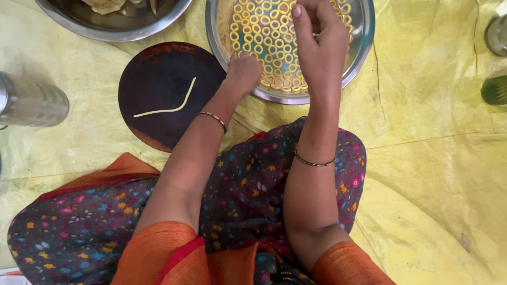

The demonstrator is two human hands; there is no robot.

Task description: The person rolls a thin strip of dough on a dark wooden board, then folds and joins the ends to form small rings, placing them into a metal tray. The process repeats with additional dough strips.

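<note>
Our left hand point(244, 71) is a fist by the plate point(364, 42) of dough rings point(264, 31); our right hand point(317, 45) pinches, holding what we cannot tell.

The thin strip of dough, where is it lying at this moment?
In the head view, the strip of dough lies bent on the dark round board, left of the left hand and of the steel plate that holds the dough rings.

Round board point(163, 84) mostly bare — ring-filled tray point(364, 31) crowded.
</note>
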